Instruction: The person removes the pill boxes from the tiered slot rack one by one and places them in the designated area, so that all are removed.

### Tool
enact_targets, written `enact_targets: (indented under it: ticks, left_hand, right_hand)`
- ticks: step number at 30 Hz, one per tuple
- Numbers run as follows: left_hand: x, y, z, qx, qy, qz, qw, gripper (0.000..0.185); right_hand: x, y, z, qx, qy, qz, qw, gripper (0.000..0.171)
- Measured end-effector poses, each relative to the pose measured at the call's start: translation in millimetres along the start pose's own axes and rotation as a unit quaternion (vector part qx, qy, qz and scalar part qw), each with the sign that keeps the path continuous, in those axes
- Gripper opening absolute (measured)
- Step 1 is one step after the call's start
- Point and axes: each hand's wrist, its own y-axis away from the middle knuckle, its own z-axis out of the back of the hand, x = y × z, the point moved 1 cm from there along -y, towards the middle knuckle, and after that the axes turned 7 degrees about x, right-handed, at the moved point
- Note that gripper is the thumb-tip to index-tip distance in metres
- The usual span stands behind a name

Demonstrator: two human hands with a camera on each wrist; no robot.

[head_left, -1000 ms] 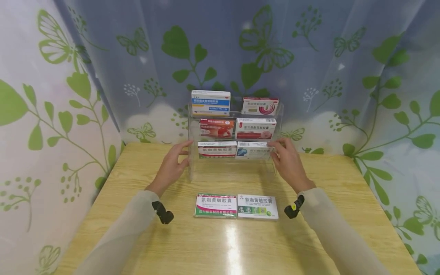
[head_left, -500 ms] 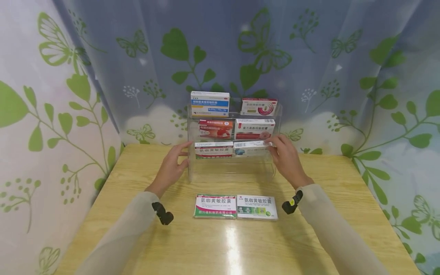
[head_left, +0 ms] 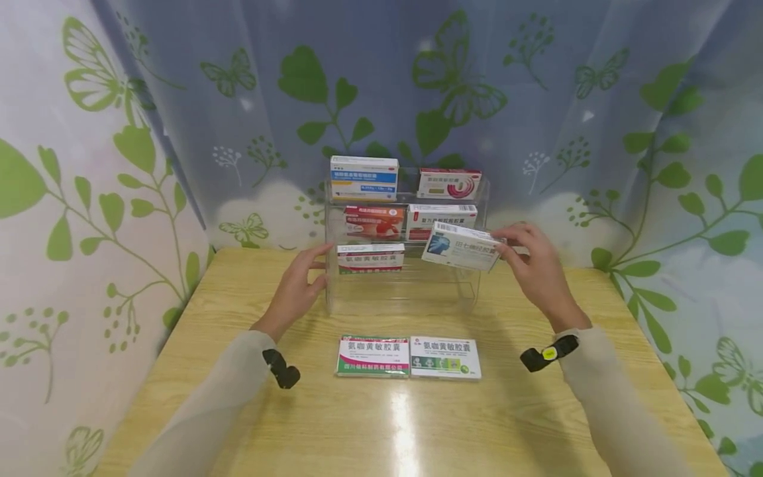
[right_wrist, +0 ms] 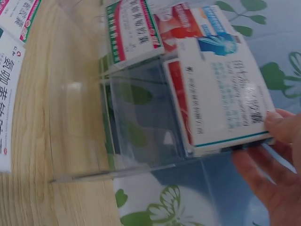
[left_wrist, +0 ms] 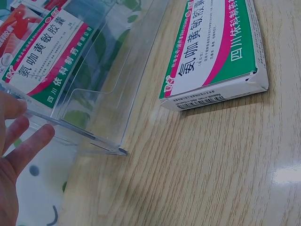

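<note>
My right hand (head_left: 536, 271) pinches a white medicine box (head_left: 461, 246) by its right end, thumb on the front face. The box is tilted, in front of the clear acrylic rack (head_left: 402, 306); in the right wrist view it overlaps the red-and-white box behind. At the rack's left side, my left hand (head_left: 298, 285) touches the side panel with its fingertips, fingers extended in the left wrist view. In the bottom occupied tier stands a green-red-white medicine box (head_left: 371, 260), upright on the left; the right place beside it shows bare acrylic.
Higher tiers hold a blue-and-white box (head_left: 364, 180), a white-and-red box (head_left: 450, 184), an orange-red box (head_left: 374, 222) and another red-and-white box (head_left: 426, 217). Two medicine boxes, one green-and-pink (head_left: 373, 356) and one white-and-green (head_left: 445, 358), lie flat on the wooden table (head_left: 334, 424). A patterned curtain (head_left: 369, 86) hangs behind.
My right hand has lifted the white medicine box from the rack's lower right place and moved it up, right and out, now tilted. The left hand has stayed at the rack's side.
</note>
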Motion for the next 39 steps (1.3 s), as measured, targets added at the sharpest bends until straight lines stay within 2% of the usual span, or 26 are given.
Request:
enact_targets:
  ticks: [4,9,14,17,24,29,33,39]
  left_hand:
    - [0.3,-1.3,-0.9,0.002,-0.001,0.000,1.0000,0.065]
    - [-0.1,-0.9,-0.1,0.000,0.000,-0.001,1.0000,0.065]
    - [-1.5,0.3,0.5,-0.002,-0.002,-0.005,1.0000,0.065]
    - [-1.6,0.0,0.0,-0.004,-0.001,-0.006,1.0000,0.064]
    - [-0.1,-0.8,-0.9,-0.007,0.001,-0.013,0.9999,0.065]
    - [-2.2,-0.7,-1.1,-0.004,0.002,-0.013,0.9999,0.065]
    - [-3.3,-0.1,0.0,-0.005,0.000,-0.011,0.9999,0.065]
    - [-2.3,0.5,0.1,-0.010,0.003,-0.015,0.9998,0.065]
  right_hand:
    - [-9.3,21.2,19.9,0.062,0.005,-0.043,0.997,0.026]
    - [-32.2,48.9,38.6,0.118,0.011,-0.069,0.991,0.027]
    - [-59.2,74.5,52.4,0.167,-0.020,-0.092,0.982,0.029]
    - [-76.5,88.5,56.3,0.205,-0.050,-0.122,0.970,0.032]
    - [-113.4,115.7,50.8,0.295,-0.122,-0.197,0.927,0.042]
    - [-132.4,126.5,42.8,0.314,-0.152,-0.229,0.909,0.043]
    - [-140.5,129.5,34.0,0.321,-0.161,-0.225,0.906,0.041]
    - [-139.4,128.0,21.4,0.331,-0.171,-0.213,0.903,0.042]
